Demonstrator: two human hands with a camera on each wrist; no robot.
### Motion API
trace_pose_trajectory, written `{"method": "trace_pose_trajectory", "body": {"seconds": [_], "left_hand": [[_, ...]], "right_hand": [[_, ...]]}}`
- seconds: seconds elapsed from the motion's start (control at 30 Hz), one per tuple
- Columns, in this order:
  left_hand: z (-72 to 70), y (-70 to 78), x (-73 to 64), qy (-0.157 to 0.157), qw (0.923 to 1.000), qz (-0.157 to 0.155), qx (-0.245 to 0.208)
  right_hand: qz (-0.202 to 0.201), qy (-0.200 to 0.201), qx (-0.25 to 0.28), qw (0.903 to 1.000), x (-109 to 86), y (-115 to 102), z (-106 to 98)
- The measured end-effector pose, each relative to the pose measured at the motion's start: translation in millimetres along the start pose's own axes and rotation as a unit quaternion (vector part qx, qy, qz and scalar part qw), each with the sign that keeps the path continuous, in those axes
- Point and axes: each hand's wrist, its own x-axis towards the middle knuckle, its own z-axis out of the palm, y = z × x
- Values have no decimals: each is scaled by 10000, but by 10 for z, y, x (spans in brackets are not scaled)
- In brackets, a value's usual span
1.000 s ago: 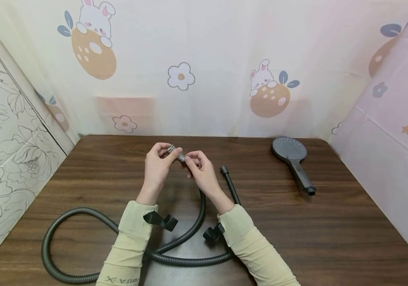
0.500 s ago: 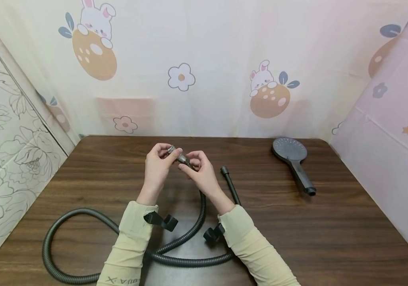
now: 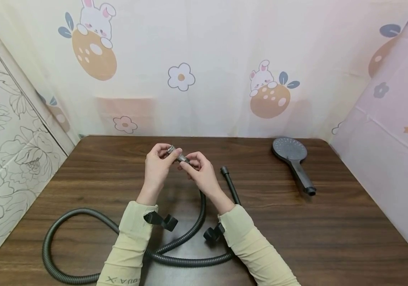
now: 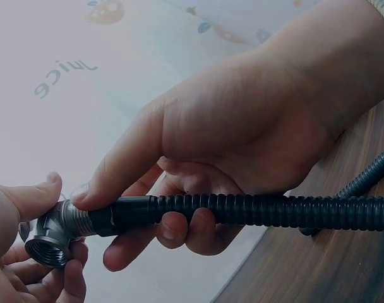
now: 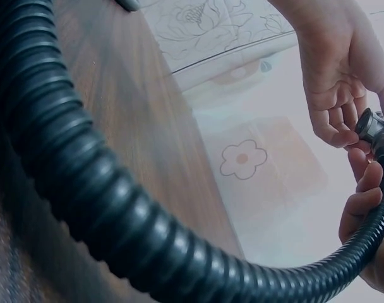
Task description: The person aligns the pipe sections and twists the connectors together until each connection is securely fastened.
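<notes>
Where pale-yellow fabric sleeves [image 3: 131,228] reach over: brown wood-grain surface [image 3: 350,234], its middle the clock's centre.
Black ribbed flexible hose [image 3: 191,262]: loop between 8 and 9 o'clock, one end at 1, the other held.
Round, dark-grey, straight-handled shower head [image 3: 294,161]: at 2.
Left hand [image 3: 156,169]: just past 10, pinching a silver-grey branched metal fitting [image 4: 55,228].
Right hand [image 3: 204,174]: at 12, thumb and fingers pinching the hose's smooth black collar [image 4: 129,216].
Fitting: at 11, between the hands, threads showing beside the collar.
</notes>
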Motion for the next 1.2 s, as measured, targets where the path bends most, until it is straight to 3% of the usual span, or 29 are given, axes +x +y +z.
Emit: {"method": "trace_pose_trajectory", "body": {"seconds": [0.47, 1.2], "left_hand": [[-15, -4, -24, 12, 10000, -48, 33], [3, 17, -13, 44, 9998, -47, 214]], "right_hand": [[77, 8, 133, 9999, -6, 4, 10], [-29, 201, -386, 9990, -1, -20, -10]]}}
